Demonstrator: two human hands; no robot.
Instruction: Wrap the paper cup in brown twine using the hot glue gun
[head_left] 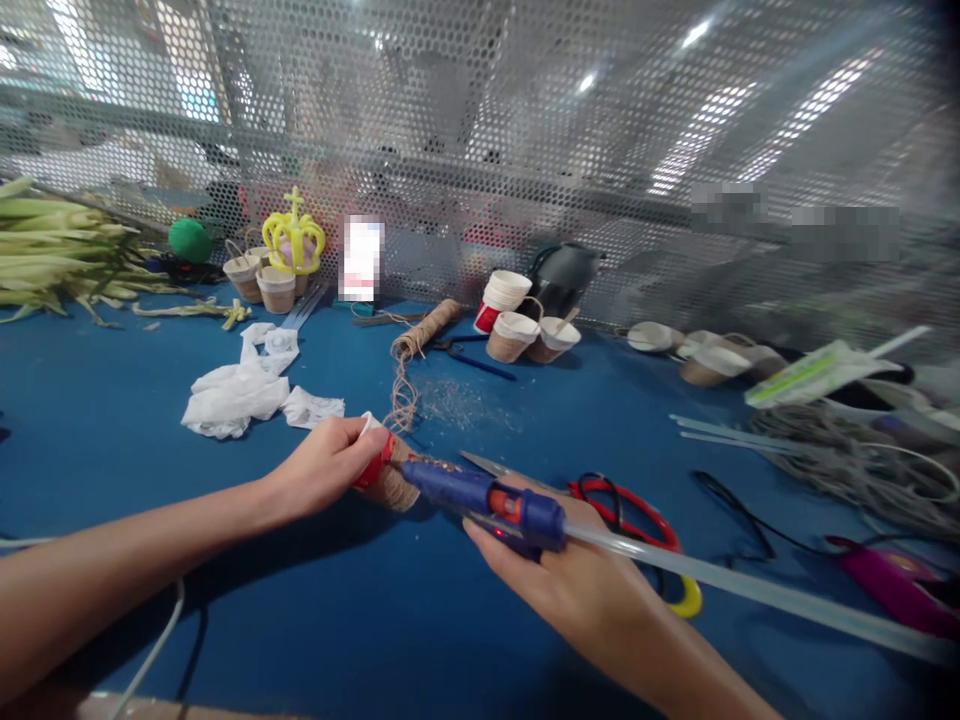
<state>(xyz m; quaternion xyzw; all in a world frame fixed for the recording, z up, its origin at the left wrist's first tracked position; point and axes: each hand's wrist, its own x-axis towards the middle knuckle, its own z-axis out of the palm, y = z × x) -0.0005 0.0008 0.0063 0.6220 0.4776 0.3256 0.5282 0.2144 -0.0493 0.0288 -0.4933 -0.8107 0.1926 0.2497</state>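
My left hand (324,462) is closed around a small red paper cup (373,466), tilted on its side, with brown twine (397,487) wrapped over its lower part. In my right hand (559,570) is a blue hot glue gun (457,487), its nozzle at the twine-wrapped side of the cup; whether it touches I cannot tell. A long clear glue stick (697,570) sticks out of the gun's back end. Loose twine (403,390) runs from the cup toward a twine roll (431,328). Scissors with red handles (637,510) lie partly hidden behind my right hand.
Crumpled white tissue (236,398) lies left on the blue table (315,590). Dark-handled pliers (476,358) and twine-wrapped cups (514,337) stand farther back, before a perforated metal screen (420,130). Corn husks (60,250) are at far left; grey cord (847,465) is heaped at right.
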